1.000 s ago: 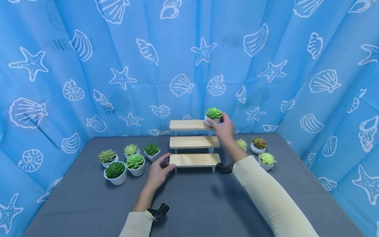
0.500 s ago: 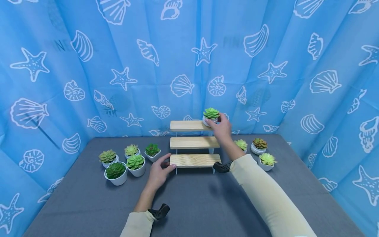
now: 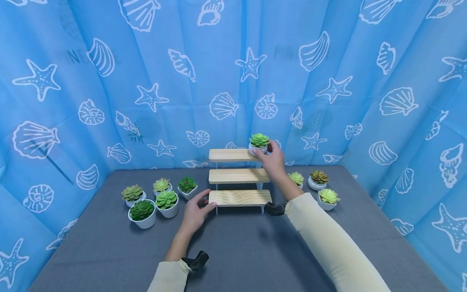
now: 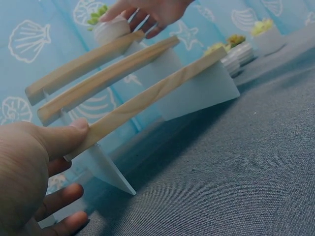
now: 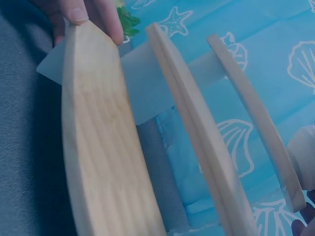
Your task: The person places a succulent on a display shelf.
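Note:
A three-tier wooden shelf stand (image 3: 240, 197) with pale translucent legs stands mid-table. My left hand (image 3: 195, 214) grips the left end of its lowest board; in the left wrist view the thumb (image 4: 66, 137) lies against the board's edge, and some fingers hang below. At the right end of the top board, my right hand (image 3: 274, 160) holds a bright green potted succulent (image 3: 259, 140) by its white pot, thumb in front and fingers round the right side. The pot (image 4: 112, 30) sits on or just above the board; I cannot tell which. Only part of that pot (image 5: 303, 155) shows in the right wrist view.
Several potted succulents, including a dark green one (image 3: 142, 211), stand left of the stand. On the right are a brownish succulent (image 3: 318, 179), a yellow-green one (image 3: 328, 197) and another (image 3: 296, 178) partly behind my right forearm. A blue shell-patterned curtain (image 3: 251, 97) hangs behind the grey table (image 3: 233, 251).
My right hand has shifted slightly left along the top board with the potted succulent. My left hand has stayed at the lowest board's left end.

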Demonstrator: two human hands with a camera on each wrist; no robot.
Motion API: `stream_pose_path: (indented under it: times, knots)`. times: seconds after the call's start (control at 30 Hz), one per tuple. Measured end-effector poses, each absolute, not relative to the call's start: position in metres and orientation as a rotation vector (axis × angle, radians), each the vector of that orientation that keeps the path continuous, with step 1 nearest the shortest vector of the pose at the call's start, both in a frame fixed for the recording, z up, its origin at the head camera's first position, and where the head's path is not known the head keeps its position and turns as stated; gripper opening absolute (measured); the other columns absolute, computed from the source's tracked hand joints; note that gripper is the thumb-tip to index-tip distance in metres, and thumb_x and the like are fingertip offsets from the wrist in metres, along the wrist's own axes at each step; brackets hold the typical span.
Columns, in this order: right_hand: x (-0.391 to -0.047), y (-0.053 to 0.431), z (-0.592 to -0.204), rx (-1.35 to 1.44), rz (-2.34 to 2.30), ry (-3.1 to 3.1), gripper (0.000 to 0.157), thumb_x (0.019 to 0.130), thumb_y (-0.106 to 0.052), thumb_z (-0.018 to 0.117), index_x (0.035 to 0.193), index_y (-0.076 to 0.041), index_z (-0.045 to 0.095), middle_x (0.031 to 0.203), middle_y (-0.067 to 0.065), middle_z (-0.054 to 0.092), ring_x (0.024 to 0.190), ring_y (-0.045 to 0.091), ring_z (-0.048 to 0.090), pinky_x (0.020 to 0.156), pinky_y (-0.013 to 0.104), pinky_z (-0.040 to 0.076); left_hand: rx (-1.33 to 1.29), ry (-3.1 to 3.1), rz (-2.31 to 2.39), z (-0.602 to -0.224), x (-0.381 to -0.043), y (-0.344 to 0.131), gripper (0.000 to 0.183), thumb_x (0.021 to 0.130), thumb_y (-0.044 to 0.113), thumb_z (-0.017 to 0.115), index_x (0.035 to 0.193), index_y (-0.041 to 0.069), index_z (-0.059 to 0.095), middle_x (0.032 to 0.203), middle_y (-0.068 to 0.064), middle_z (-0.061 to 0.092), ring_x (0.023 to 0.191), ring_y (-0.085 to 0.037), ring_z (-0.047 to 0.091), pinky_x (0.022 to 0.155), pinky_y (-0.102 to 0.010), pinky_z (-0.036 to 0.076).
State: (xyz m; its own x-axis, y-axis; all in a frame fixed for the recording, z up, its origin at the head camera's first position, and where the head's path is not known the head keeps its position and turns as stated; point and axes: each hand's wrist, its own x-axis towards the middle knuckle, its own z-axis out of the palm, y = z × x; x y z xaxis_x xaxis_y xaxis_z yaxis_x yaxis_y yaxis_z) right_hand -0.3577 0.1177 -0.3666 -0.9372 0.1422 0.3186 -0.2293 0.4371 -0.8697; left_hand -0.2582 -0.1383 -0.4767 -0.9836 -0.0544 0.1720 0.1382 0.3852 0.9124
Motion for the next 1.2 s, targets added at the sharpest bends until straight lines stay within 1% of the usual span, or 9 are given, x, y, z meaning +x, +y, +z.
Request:
stream_pose_path:
  times: [0.1, 0.23, 0.37, 0.53, 0.73, 0.9, 1.0, 1.1, 1.2]
  knots:
    - [-0.353, 0.119, -0.368, 0.086, 1.495, -2.341, 0.064, 0.088, -0.03, 0.074, 0.14, -0.004, 0.045, 0.132, 0.017, 0.052, 0.122, 0.031, 0.047, 0.101, 0.044, 0.039, -0.07, -2.467, -1.642, -0.477, -0.259, -0.138, 0.052, 0.088, 0.019, 0.074, 0.137, 0.01, 0.057, 0.128, -0.013, 0.059, 0.109, -0.028, 0.059, 0.078, -0.042, 0.053]
    - [-0.347, 0.122, -0.374, 0.084, 1.493, -2.336, 0.066, 0.089, -0.028, 0.073, 0.141, -0.002, 0.043, 0.135, 0.018, 0.05, 0.125, 0.033, 0.044, 0.102, 0.046, 0.037, -0.06, -2.479, -1.636, -0.476, -0.259, -0.139, 0.053, 0.089, 0.02, 0.074, 0.137, 0.011, 0.056, 0.13, -0.012, 0.059, 0.11, -0.028, 0.059, 0.08, -0.043, 0.053]
    - [-0.339, 0.126, -0.381, 0.093, 1.498, -2.35, 0.068, 0.09, -0.029, 0.072, 0.144, -0.003, 0.04, 0.139, 0.018, 0.047, 0.128, 0.034, 0.041, 0.103, 0.047, 0.036, -0.044, -2.489, -1.631, -0.476, -0.257, -0.141, 0.053, 0.089, 0.02, 0.073, 0.138, 0.01, 0.055, 0.13, -0.012, 0.058, 0.11, -0.029, 0.059, 0.079, -0.042, 0.053]
    - [-0.324, 0.135, -0.393, 0.097, 1.405, -2.41, 0.066, 0.09, -0.029, 0.072, 0.143, -0.004, 0.04, 0.139, 0.017, 0.048, 0.128, 0.032, 0.042, 0.102, 0.048, 0.037, -0.028, -2.488, -1.632, -0.476, -0.258, -0.141, 0.053, 0.089, 0.019, 0.073, 0.138, 0.01, 0.056, 0.13, -0.012, 0.058, 0.11, -0.029, 0.058, 0.078, -0.042, 0.053]
    - [-0.309, 0.152, -0.412, 0.138, 1.286, -2.418, 0.063, 0.089, -0.024, 0.073, 0.14, 0.0, 0.044, 0.135, 0.02, 0.051, 0.125, 0.035, 0.045, 0.1, 0.051, 0.038, -0.074, -2.472, -1.646, -0.478, -0.26, -0.14, 0.054, 0.089, 0.02, 0.073, 0.138, 0.009, 0.055, 0.133, -0.013, 0.057, 0.111, -0.029, 0.058, 0.08, -0.042, 0.053]
    - [-0.302, 0.164, -0.427, 0.23, 1.202, -2.4, 0.064, 0.086, -0.022, 0.077, 0.137, 0.002, 0.046, 0.131, 0.023, 0.052, 0.121, 0.039, 0.047, 0.094, 0.054, 0.042, -0.044, -2.449, -1.656, -0.48, -0.259, -0.141, 0.053, 0.088, 0.018, 0.074, 0.137, 0.009, 0.056, 0.131, -0.013, 0.058, 0.11, -0.029, 0.058, 0.077, -0.042, 0.053]
    - [-0.298, 0.171, -0.436, 0.278, 1.113, -2.387, 0.066, 0.083, -0.021, 0.079, 0.136, 0.002, 0.047, 0.13, 0.023, 0.052, 0.12, 0.04, 0.047, 0.097, 0.055, 0.039, -0.046, -2.455, -1.652, -0.48, -0.259, -0.141, 0.054, 0.088, 0.019, 0.074, 0.137, 0.009, 0.056, 0.131, -0.013, 0.058, 0.11, -0.03, 0.059, 0.076, -0.041, 0.053]
    - [-0.295, 0.179, -0.442, 0.339, 0.992, -2.344, 0.066, 0.079, -0.018, 0.083, 0.133, 0.003, 0.05, 0.129, 0.023, 0.054, 0.122, 0.041, 0.045, 0.103, 0.057, 0.03, -0.059, -2.464, -1.649, -0.479, -0.26, -0.139, 0.054, 0.088, 0.019, 0.074, 0.138, 0.009, 0.056, 0.131, -0.013, 0.058, 0.11, -0.03, 0.059, 0.076, -0.041, 0.053]
    - [-0.292, 0.188, -0.445, 0.423, 0.877, -2.274, 0.066, 0.075, -0.014, 0.085, 0.129, 0.005, 0.053, 0.126, 0.024, 0.055, 0.12, 0.042, 0.046, 0.104, 0.057, 0.029, -0.058, -2.465, -1.653, -0.478, -0.26, -0.138, 0.054, 0.088, 0.019, 0.074, 0.138, 0.009, 0.056, 0.131, -0.012, 0.058, 0.109, -0.029, 0.059, 0.077, -0.041, 0.053]
